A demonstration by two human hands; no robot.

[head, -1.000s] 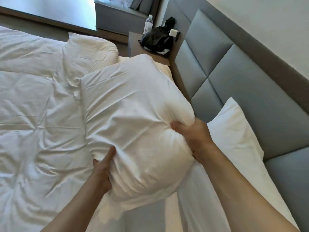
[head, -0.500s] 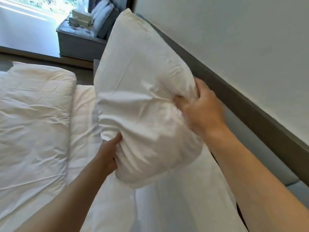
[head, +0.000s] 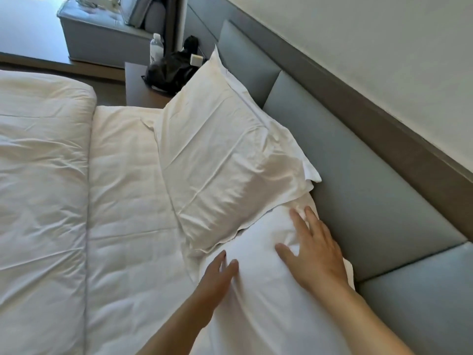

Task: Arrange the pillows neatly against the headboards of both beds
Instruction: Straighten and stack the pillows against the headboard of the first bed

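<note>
Fingers (head: 298, 221) of both hands lie loosely spread, pinching nothing, the left hand (head: 217, 280) and right hand (head: 316, 254) flat on the near pillow (head: 268, 303), whose far end is overlapped by the far pillow (head: 225, 160) leaning on the grey headboard (head: 371, 196), with the duvet (head: 43, 188) to the left.

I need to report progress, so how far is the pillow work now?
Done: the far pillow leans against the grey headboard. In hand: the left hand and right hand lie open and flat on the near pillow, which lies beside the headboard. Left: tidying that pillow; only one bed shows, so the other cannot be judged.
</note>
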